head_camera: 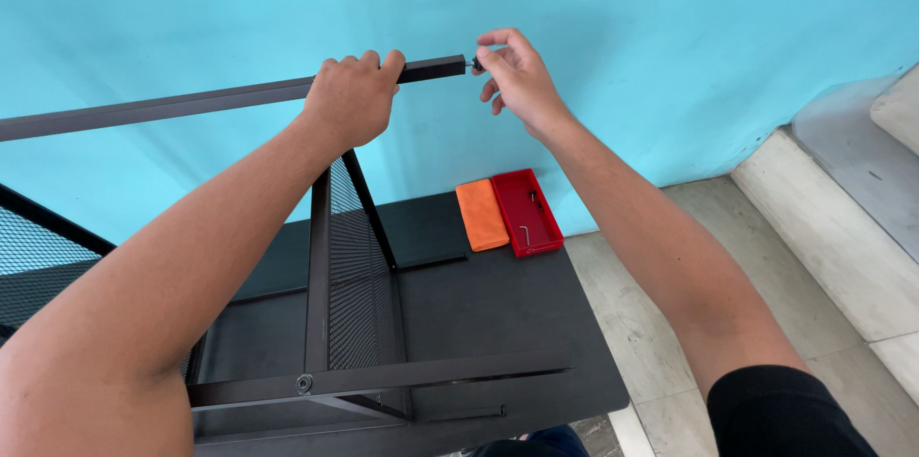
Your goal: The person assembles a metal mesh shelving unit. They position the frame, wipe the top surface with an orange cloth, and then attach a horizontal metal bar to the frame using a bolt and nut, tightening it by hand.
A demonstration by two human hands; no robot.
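From the camera on your head, you look down at both of your arms reaching out toward a bright blue wall [670,45]. Your left hand [350,98] is wrapped around a long black metal bar [191,103], with the fingers [369,61] curled tight over the top of it, close to the bar's right end. The bar runs from the left edge of the picture, high up, and stops just past your left hand. Your right hand [517,79] is right at that open end of the bar. Its thumb and first fingers [493,53] are pinching a small dark screw [476,63] that touches the tip of the bar, and the other fingers are loosely curled below. Under your hands is the rest of a black metal frame [373,380] with mesh panels [359,285], lying on its side on a flat black board [498,313]. You can see one round bolt head [304,382] on the frame's cross bar near you. On the far part of the black board, near the wall, lies a flat orange lid [481,215], and just beside it, touching, a red tray [526,211] with a small bent key tool [526,232] inside. To the right is a pale tiled floor [670,304] and a step [842,227] going up.
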